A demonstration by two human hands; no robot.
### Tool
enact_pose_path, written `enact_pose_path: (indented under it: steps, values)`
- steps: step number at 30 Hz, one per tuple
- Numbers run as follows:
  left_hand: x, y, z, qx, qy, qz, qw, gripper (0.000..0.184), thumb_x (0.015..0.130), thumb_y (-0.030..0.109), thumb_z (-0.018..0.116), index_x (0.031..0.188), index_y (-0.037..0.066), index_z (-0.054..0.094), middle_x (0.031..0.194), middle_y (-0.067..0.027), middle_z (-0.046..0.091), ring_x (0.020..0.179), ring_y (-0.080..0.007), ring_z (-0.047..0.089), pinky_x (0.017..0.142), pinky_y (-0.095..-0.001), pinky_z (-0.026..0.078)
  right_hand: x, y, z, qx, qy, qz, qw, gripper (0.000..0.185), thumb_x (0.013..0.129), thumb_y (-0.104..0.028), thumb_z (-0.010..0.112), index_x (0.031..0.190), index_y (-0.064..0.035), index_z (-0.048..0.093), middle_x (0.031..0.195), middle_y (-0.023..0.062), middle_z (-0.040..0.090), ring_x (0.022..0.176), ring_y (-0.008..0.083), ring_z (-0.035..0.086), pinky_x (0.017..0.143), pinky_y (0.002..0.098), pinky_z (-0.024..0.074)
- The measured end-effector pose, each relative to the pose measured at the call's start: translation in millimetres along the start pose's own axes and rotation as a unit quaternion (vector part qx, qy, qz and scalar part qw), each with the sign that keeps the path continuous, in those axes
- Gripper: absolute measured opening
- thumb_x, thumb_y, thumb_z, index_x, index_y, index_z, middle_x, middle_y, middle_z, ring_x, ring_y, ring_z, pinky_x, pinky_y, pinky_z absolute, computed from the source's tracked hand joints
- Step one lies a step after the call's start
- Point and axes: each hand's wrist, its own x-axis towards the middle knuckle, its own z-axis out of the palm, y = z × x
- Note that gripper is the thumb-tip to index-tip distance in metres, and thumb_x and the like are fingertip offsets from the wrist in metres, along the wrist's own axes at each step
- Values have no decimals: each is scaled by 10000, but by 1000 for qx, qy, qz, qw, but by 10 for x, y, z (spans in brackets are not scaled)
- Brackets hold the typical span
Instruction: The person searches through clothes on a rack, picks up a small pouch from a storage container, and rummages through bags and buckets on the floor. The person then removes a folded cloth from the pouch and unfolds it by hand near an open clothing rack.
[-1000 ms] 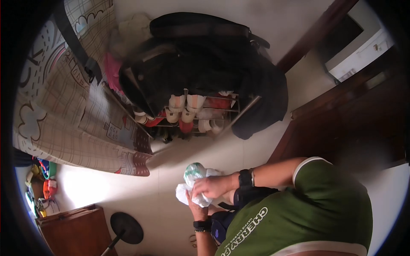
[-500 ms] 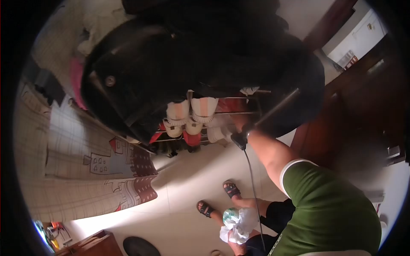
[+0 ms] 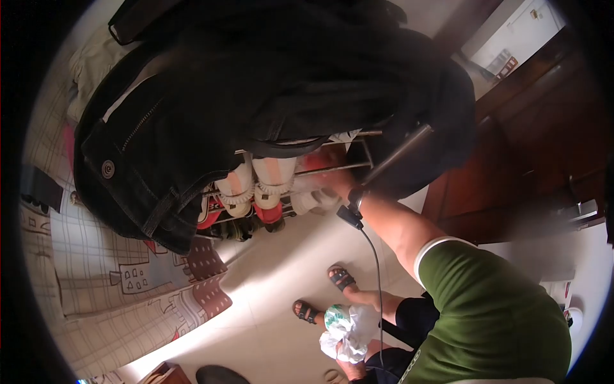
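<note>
Rack bars (image 3: 355, 168) crowd the right hand (image 3: 334, 181) above open floor (image 3: 275, 269).

Right hand: Blurred, our right hand (image 3: 334, 182) reaches in at the right end of the shoe rack (image 3: 368, 153); its grip is unclear.
Left hand: Our left hand (image 3: 352, 368) clutches a white plastic bag (image 3: 348, 334).
Rack: Black clothing (image 3: 256, 83) drapes its top edge above pale shoes (image 3: 274, 173).
Wrist: A black device (image 3: 349, 217) hangs beside our right wrist (image 3: 355, 198), trailing a cable (image 3: 378, 275).
</note>
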Motion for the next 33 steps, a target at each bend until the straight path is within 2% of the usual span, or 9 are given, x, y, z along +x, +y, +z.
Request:
enact_pose_path:
  steps: [3, 11, 14, 15, 19, 20, 22, 26, 33]
  values:
    - [66, 160, -42, 0, 5, -6, 1000, 364, 870, 174, 570, 1190, 15, 499, 1151, -130, 576, 999, -251, 589, 833, -356, 495, 117, -185, -76, -6, 142, 0, 990, 733, 650, -238, 754, 1285, -85, 422, 1237, 179, 437, 1146, 370, 434, 961, 420, 384]
    - [179, 796, -182, 80, -27, -45, 995, 415, 896, 170, 539, 1263, 11, 430, 1184, -134, 559, 1013, -253, 577, 835, -365, 491, -157, -435, -692, 22, -294, 48, 954, 666, 747, -326, 691, 1298, -55, 431, 1299, 218, 433, 1205, 379, 410, 985, 444, 366]
    - [167, 466, -116, -128, 79, -38, 988, 383, 882, 202, 564, 1190, -15, 498, 1109, -140, 574, 970, -248, 581, 779, -378, 488, -447, -873, -1009, -89, -181, -6, 979, 649, 763, -292, 692, 1298, -39, 427, 1303, 237, 431, 1191, 378, 428, 934, 478, 396]
    - [248, 790, -165, 41, 78, 7, 996, 412, 884, 280, 569, 1152, -29, 523, 1036, -136, 569, 932, -249, 573, 740, -381, 478, -674, -946, -1031, -104, -146, -77, 981, 741, 743, -229, 721, 1353, -28, 351, 1350, 234, 372, 1190, 362, 435, 954, 451, 395]
    - [385, 739, -174, -53, 153, 23, 987, 513, 916, 412, 499, 1173, -31, 493, 1014, -129, 545, 925, -242, 553, 760, -374, 474, -1520, -1438, -1456, 215, -616, -38, 757, 997, 670, -321, 809, 1441, -75, 227, 1439, 174, 271, 1340, 338, 277, 1074, 484, 258]
    - [441, 806, -210, -92, 126, 38, 987, 516, 925, 416, 493, 1192, -25, 481, 1064, -137, 547, 951, -235, 550, 794, -377, 473, -1860, -1457, -1383, 216, -544, -230, 777, 1088, 625, -364, 833, 1465, -114, 187, 1470, 169, 218, 1378, 353, 195, 1089, 511, 220]
    - [599, 1260, -205, -223, 115, -131, 959, 499, 927, 399, 496, 1215, -8, 472, 1122, -143, 548, 986, -241, 557, 836, -384, 475, -2207, -1611, -1491, 205, -595, -223, 745, 1249, 527, -386, 875, 1487, -137, 117, 1517, 163, 135, 1407, 373, 99, 1108, 520, 187]
    - [723, 1365, -157, -550, 53, -209, 807, 442, 934, 336, 473, 1262, 41, 474, 1186, -114, 564, 1035, -262, 577, 862, -400, 485, -2213, -1870, -1504, 323, -517, -158, 776, 1159, 566, -359, 867, 1451, -56, 182, 1485, 180, 202, 1368, 360, 224, 1097, 443, 265]
    - [799, 1245, -190, -554, 7, -206, 807, 376, 918, 282, 494, 1199, 34, 525, 1100, -114, 619, 966, -253, 617, 838, -386, 503, -1951, -1982, -1643, 349, -681, -33, 642, 589, 714, -287, 786, 1169, -27, 518, 1149, 155, 580, 1100, 231, 553, 933, 341, 425]
